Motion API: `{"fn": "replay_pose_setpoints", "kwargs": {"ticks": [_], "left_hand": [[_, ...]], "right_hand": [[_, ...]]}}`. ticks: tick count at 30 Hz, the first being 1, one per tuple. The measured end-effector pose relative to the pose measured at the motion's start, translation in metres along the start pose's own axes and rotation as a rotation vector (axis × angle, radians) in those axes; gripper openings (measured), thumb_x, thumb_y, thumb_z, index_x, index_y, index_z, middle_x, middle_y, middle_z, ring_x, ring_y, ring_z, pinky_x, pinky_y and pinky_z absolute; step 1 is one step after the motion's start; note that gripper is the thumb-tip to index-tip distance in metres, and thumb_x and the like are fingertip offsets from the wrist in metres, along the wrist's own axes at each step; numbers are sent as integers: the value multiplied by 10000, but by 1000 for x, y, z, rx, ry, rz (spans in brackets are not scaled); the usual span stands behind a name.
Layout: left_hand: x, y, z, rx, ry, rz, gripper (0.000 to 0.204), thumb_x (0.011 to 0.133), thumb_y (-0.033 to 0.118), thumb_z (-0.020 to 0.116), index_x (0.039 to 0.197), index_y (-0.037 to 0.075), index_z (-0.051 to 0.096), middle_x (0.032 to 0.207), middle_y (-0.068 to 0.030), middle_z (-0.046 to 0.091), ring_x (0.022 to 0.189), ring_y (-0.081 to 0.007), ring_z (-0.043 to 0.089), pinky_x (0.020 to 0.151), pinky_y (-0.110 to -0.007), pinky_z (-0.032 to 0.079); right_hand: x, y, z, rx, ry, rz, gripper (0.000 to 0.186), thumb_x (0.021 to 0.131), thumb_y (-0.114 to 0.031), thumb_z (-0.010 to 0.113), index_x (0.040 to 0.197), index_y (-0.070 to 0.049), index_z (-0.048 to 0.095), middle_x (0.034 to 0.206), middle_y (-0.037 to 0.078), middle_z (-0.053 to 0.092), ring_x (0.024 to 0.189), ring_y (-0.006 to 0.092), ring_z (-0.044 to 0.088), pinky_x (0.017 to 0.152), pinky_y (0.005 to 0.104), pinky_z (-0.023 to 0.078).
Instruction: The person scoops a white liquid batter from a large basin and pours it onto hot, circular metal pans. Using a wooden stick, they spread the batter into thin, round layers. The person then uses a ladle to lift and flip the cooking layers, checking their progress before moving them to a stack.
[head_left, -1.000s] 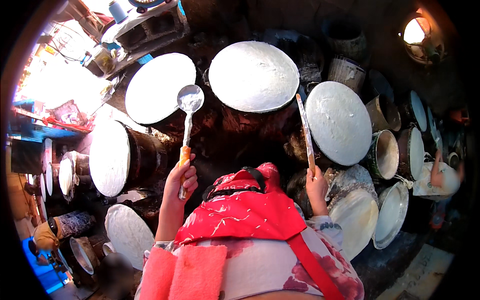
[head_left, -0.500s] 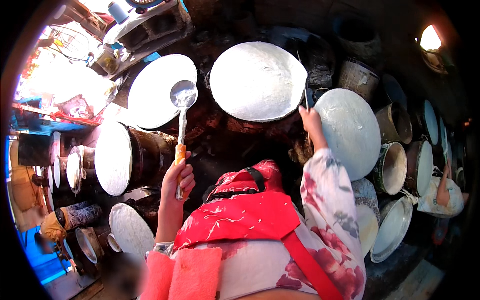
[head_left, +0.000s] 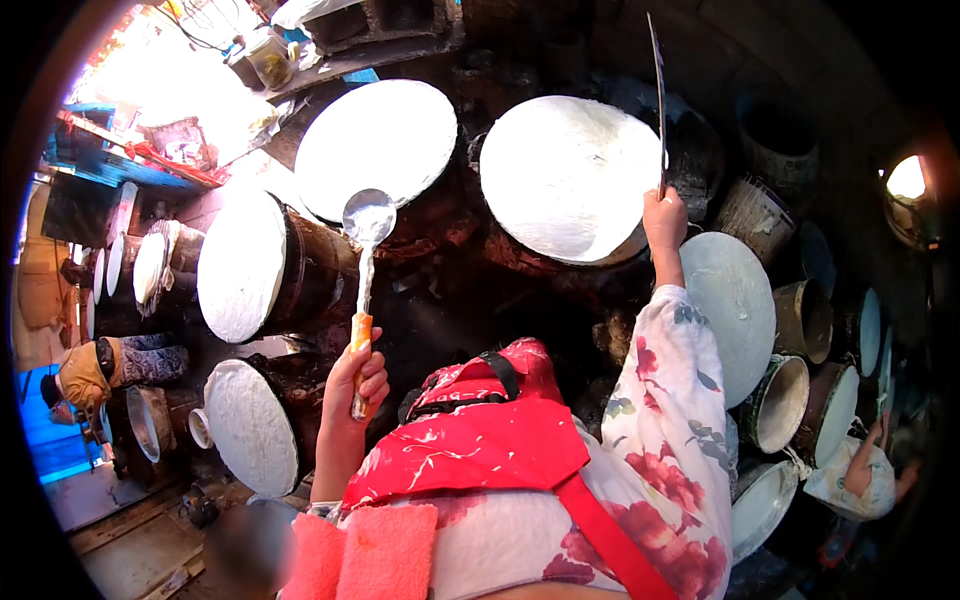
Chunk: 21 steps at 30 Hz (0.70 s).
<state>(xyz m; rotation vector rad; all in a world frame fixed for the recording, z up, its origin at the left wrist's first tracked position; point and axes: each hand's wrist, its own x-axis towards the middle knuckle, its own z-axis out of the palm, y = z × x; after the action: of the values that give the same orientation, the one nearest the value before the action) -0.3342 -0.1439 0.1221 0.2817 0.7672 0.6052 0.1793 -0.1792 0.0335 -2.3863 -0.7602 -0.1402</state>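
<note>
My left hand [head_left: 352,385] is closed round the orange handle of a ladle [head_left: 369,216]. The ladle's bowl is coated in white liquid and overlaps the near edge of a white round top [head_left: 380,135]. In my right hand [head_left: 664,222] is a long thin stick [head_left: 660,95], pointing up and away along the right side of another white round top [head_left: 570,170]. That top shows a greyer, creased strip at its near right edge. Whether the stick touches it, I cannot tell. Beside my right forearm lies a greyish, wet-looking round [head_left: 730,315].
Several drum-like vessels with white tops, such as one at the left [head_left: 240,265], surround me. Open vessels [head_left: 780,403] stand at the right. A lit lamp [head_left: 907,180] is at the far right. Other people are at the left [head_left: 85,375] and right [head_left: 855,480].
My right hand has lifted away with the stick, which now reaches farther up. The view has shifted, and the ladle now sits at the left top's near edge instead of over its right side.
</note>
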Motion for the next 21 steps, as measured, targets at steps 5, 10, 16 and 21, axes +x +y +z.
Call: {"fn": "replay_pose_setpoints", "kwargs": {"ticks": [5,10,16,21], "left_hand": [[-8,22,-24,48,-43,-14,321,929,174,512,1222,62,447,646,16,388,426,-57,362,390,-215,315],[-14,49,-31,196,-94,-40,292,935,184,514,1202,80,456,650,10,406,424,-61,373,391,-219,319],[3,57,-38,359,-211,-191,275,932,176,520,1187,86,467,651,11,410,424,-63,371,387,-223,312],[17,41,-42,384,-330,-401,273,933,169,499,1189,76,478,612,36,341,419,-60,346,374,-213,299]], "right_hand": [[-23,-66,-16,565,136,-59,199,805,-191,567,745,-2,556,662,157,590,595,287,565,585,391,452],[-74,-98,-64,978,294,115,173,812,-186,579,794,-22,526,694,20,530,568,148,468,542,328,420],[-188,-21,-199,1161,562,427,442,791,-226,617,1104,66,511,1033,148,581,902,248,595,779,363,499],[-318,69,-388,716,725,512,480,782,-254,645,1117,74,537,1008,148,595,881,236,594,756,341,487]]}}
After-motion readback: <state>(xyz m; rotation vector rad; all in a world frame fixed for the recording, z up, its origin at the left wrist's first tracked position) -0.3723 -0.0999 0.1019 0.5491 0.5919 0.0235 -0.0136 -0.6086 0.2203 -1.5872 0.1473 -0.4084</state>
